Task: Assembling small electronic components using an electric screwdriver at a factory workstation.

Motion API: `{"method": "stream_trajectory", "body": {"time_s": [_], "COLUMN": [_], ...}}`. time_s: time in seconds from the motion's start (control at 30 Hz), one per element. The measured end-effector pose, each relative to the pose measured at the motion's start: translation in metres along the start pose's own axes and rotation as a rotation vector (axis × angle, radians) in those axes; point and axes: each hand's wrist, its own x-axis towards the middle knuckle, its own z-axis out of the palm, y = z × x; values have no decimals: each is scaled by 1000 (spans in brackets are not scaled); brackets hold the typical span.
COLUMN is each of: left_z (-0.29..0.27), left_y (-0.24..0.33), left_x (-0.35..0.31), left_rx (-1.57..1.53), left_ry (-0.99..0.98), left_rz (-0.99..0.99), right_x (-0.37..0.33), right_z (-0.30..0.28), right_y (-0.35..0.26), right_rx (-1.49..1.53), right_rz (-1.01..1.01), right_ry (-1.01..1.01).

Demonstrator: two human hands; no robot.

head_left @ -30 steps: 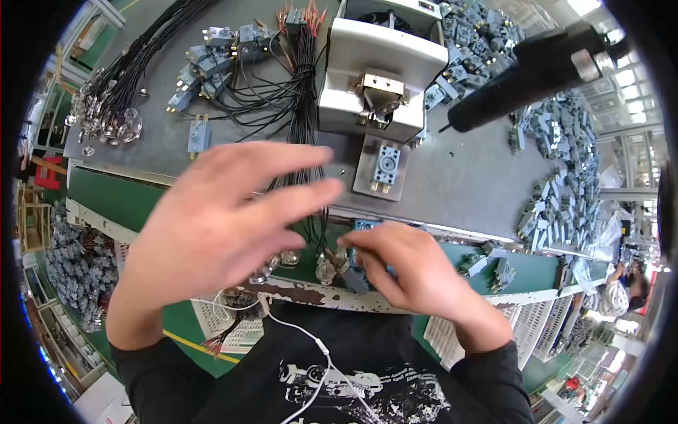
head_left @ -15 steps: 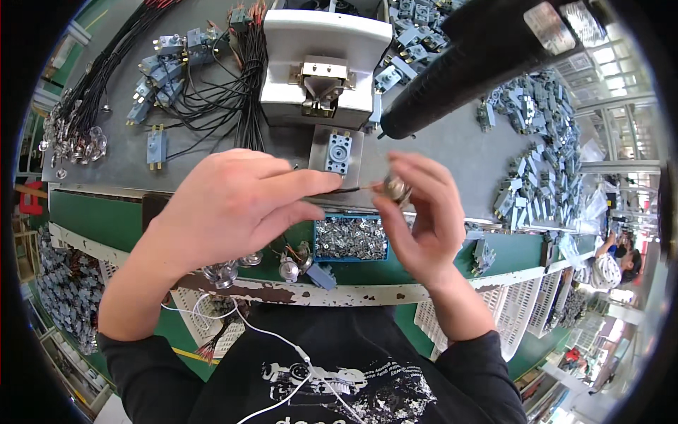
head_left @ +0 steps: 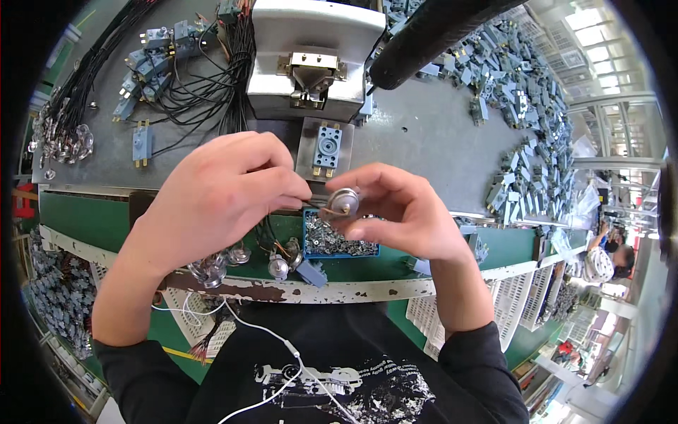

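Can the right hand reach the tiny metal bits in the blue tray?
Probably yes: the right hand is close, and the blue tray looks open, with metal bits showing. But that hand seems to hold a round metal piece, which might get in the way.

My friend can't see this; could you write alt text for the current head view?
A person's right hand holds a round metal part while the left hand pinches a thin wire, near a blue tray of small metal pieces. Beyond, a blue-gray block sits on a metal plate before a white machine.
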Motion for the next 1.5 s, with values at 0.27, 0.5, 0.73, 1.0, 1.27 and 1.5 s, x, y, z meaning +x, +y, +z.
{"method": "stream_trajectory", "body": {"time_s": [0.27, 0.5, 0.73, 1.0, 1.27, 1.5], "left_z": [27, 29, 19, 28, 34, 38], "left_y": [-1, -4, -14, -17, -29, -40], "left_x": [5, 2, -6, -9, 27, 34], "left_rx": [-378, -363, -24, -123, -31, 48], "left_ry": [197, 249, 122, -135, 74, -44], "left_rz": [-98, -55, 222, 188, -152, -74], "right_x": [3, 1, 31, 32, -2, 54], "right_z": [31, 30, -20, -13, -5, 5], "right_y": [45, 46, 7, -24, -49, -97], "right_rx": [103, -62, 39, -563, -498, -254], "right_rz": [-464, -466, 252, 163, -471, -1364], "right_ry": [365, 427, -81, -199, 427, 919]}}
